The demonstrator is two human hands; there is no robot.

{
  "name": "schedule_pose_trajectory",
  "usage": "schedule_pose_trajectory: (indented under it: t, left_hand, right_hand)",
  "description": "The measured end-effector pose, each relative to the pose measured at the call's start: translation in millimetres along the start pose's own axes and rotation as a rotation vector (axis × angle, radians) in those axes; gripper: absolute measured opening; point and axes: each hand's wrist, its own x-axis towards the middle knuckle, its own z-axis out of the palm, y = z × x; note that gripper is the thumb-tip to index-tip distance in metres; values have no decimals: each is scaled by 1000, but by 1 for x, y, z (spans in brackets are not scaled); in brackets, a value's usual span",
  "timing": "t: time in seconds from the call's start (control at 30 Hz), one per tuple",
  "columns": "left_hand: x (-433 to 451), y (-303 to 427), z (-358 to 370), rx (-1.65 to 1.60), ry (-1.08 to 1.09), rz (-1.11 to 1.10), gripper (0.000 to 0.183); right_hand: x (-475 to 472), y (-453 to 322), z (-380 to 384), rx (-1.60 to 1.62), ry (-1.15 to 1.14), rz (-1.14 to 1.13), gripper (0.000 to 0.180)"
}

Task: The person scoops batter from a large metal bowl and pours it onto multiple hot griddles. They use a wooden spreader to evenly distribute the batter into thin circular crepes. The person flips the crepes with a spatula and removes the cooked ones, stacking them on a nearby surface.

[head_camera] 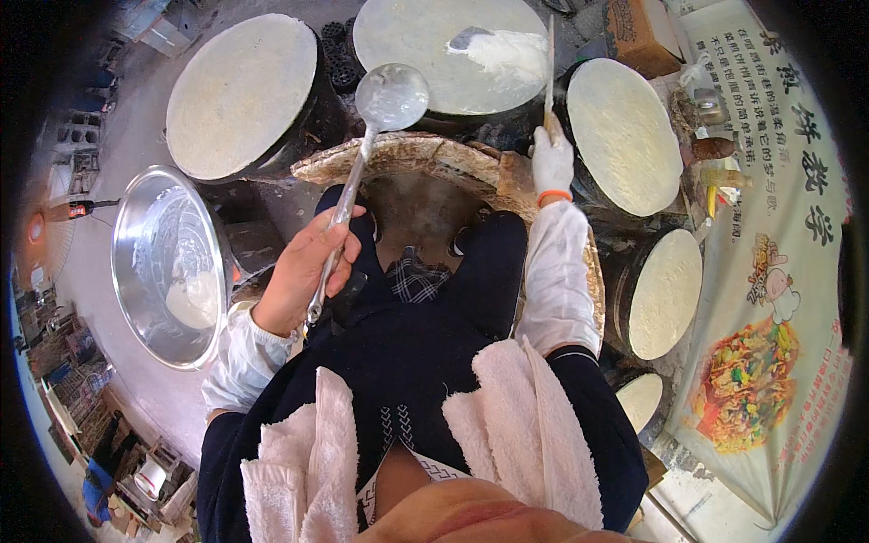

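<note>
My bare left hand [312,268] grips the handle of a metal ladle [392,98]. Its batter-smeared bowl hangs near the front edge of the middle round griddle [407,41]. My right hand [553,163], in a white glove with an orange band at the wrist, holds a thin spreading stick [550,71]. The stick points away from me along that griddle's right edge. Beside it, a mound of white batter [509,55] lies on the griddle, with a bare grey patch at its left end. To my left, a steel basin [142,224] holds white batter [199,298].
Other pale-coated round griddles stand at the left [241,98] and right [624,139], with smaller ones [665,295] further right. A curved ledge [421,156] runs before my knees. Honeycomb coal briquettes [334,58], a cardboard box [641,34] and a printed banner [753,224] surround the griddles.
</note>
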Motion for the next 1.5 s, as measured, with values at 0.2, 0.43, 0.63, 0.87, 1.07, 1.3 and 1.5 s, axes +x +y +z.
schedule_pose_trajectory:
  t: [0.2, 0.43, 0.63, 0.87, 1.07, 1.3, 1.5]
  left_hand:
    - [23, 7, -6, 23, 56, 14, 40]
    - [75, 24, -18, 120, 50, 116, 37]
    - [150, 73, -15, 274, 34, 184, 34]
    - [218, 74, 12, 444, 104, 233, 28]
    - [185, 4, 55, -11, 191, 120, 23]
    - [110, 83, 24, -464, -209, 215, 36]
    - [128, 88, 44, -400, -96, 106, 34]
  right_hand:
    - [-22, -18, 78, -81, 138, -293, 41]
    - [44, -32, 35, -304, 226, -239, 40]
    - [31, -19, 22, -112, -246, -449, 45]
    - [-32, 0, 11, 95, -19, -178, 47]
    - [-60, -10, 100, 372, -180, -220, 43]
    - [-29, -49, 48, 510, -105, -52, 45]
    - [-48, -72, 98, -496, -213, -425, 33]
